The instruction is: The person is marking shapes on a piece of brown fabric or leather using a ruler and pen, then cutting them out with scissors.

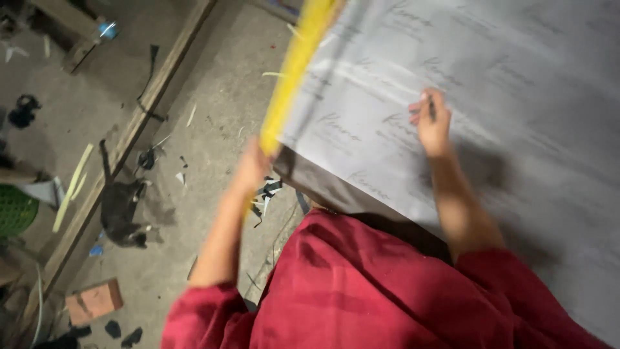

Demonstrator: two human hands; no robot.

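Note:
A large grey sheet (516,129) with faint printed script lies spread over a raised surface. My right hand (431,123) rests on it near the middle, fingers closed around a thin dark pen or marker (431,106). My left hand (253,169) grips the lower end of a long yellow strip, like a ruler or straightedge (294,64), that runs along the sheet's left edge. Both arms wear rolled red sleeves.
A concrete floor (213,97) lies to the left, littered with scraps. A dark animal (123,207) lies beside a long wooden plank (129,139). A brick (94,300) sits at lower left, a green basket (13,210) at the left edge.

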